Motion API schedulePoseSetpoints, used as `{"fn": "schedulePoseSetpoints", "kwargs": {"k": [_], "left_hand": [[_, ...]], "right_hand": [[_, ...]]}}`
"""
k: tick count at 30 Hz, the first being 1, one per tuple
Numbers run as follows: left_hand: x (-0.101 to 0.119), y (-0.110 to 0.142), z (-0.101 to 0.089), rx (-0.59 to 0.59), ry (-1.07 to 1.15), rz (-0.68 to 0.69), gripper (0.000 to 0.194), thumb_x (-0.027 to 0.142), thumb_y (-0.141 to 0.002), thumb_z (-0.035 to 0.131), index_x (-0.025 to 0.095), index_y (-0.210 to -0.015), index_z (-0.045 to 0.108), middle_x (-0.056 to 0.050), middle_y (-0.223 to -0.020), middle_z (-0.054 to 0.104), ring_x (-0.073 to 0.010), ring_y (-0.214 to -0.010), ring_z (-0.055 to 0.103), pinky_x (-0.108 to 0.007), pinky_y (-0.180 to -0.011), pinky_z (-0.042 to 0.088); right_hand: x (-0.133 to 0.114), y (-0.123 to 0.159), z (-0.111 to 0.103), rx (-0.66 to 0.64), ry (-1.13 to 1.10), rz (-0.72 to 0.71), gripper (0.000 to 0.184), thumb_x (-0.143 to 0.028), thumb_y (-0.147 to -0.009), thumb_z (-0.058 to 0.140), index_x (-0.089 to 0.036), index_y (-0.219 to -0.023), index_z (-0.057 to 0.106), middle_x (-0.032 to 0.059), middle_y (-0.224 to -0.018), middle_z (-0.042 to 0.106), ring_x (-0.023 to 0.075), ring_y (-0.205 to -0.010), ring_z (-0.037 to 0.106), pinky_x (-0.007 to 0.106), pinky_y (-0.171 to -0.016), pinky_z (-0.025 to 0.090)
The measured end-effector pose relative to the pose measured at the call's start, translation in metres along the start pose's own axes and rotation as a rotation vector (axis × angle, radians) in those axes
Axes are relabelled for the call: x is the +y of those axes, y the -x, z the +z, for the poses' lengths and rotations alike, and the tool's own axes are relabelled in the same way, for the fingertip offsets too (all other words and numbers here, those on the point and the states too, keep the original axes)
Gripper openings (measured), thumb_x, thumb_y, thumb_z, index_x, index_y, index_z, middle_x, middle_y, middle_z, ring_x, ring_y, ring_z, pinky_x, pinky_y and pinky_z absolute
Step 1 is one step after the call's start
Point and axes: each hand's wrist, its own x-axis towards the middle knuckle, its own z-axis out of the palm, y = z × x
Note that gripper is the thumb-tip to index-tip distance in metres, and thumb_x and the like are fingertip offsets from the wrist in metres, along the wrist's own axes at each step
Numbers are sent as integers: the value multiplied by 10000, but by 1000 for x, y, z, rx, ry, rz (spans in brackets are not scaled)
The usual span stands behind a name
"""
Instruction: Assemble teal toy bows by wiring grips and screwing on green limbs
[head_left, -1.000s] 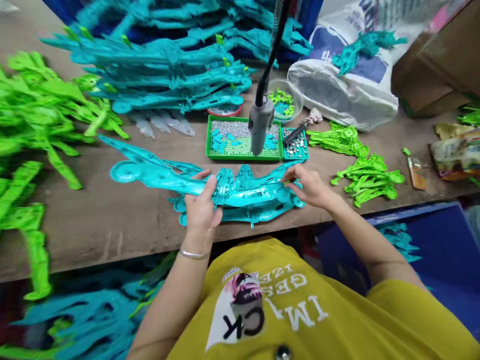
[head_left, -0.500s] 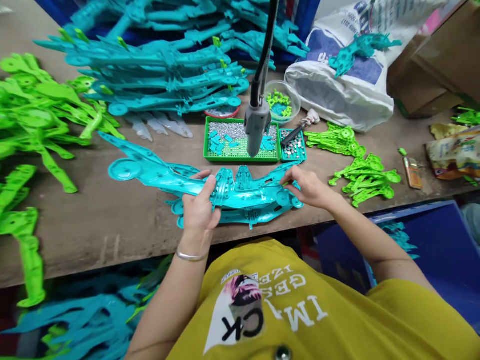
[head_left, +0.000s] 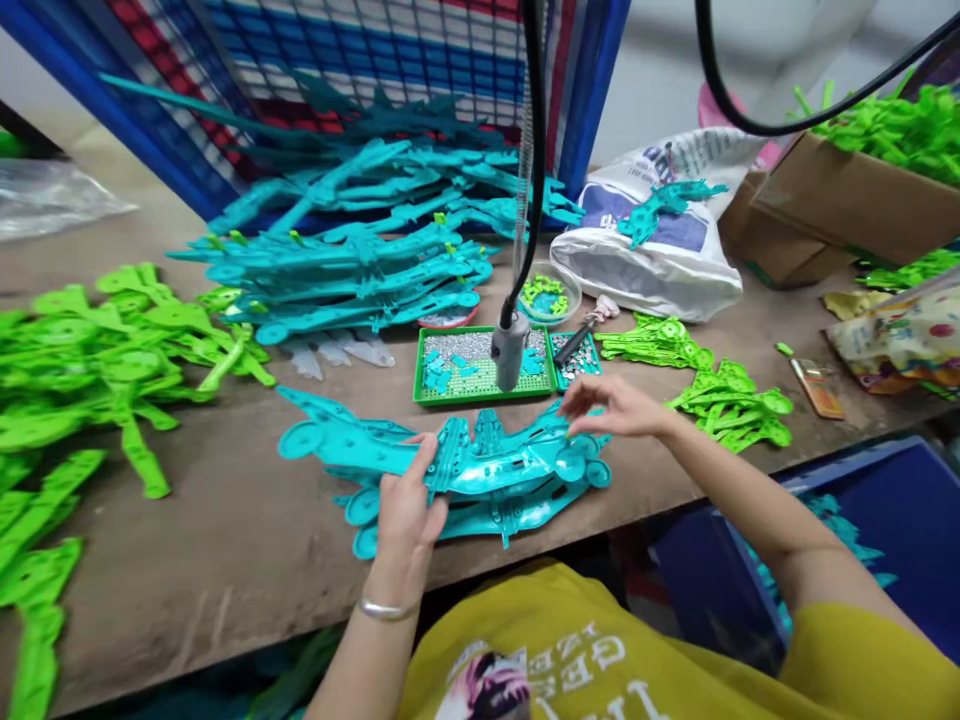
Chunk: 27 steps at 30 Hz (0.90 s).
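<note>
A long teal plastic toy shell (head_left: 480,462) lies across the near edge of the wooden table (head_left: 225,560), stacked on a second teal shell (head_left: 517,512). My left hand (head_left: 405,505) grips the top shell near its middle, thumb on top. My right hand (head_left: 611,408) hovers just above the shell's right end, fingers spread and loose, holding nothing I can make out. A grey powered screwdriver (head_left: 510,350) hangs on a black cable just beyond the shell.
A green tray (head_left: 450,395) of screws and small teal bits sits behind the shell, with a smaller tray (head_left: 574,360) beside it. Teal shells (head_left: 352,270) are piled at the back, green parts (head_left: 97,350) left and right (head_left: 731,400). A white bag (head_left: 652,260) and cardboard box (head_left: 847,200) stand far right.
The view has tilted upward. My right hand has lifted off the shell's right end and opened. My left hand keeps its grip on the shell.
</note>
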Motion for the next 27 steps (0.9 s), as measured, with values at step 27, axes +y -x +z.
{"fn": "schedulePoseSetpoints", "kwargs": {"k": [27], "left_hand": [[-37,38,8,-64,102,22,1075,427,-665,949,308,-1556,360,-62,-1056,802,-240,-981,775,-406,-948,617]], "right_hand": [[10,-93,-79,408,-46,412,202,-310,-909,724,-111,-943,738,48,-737,725,104,-650,673,240,-652,569]]}}
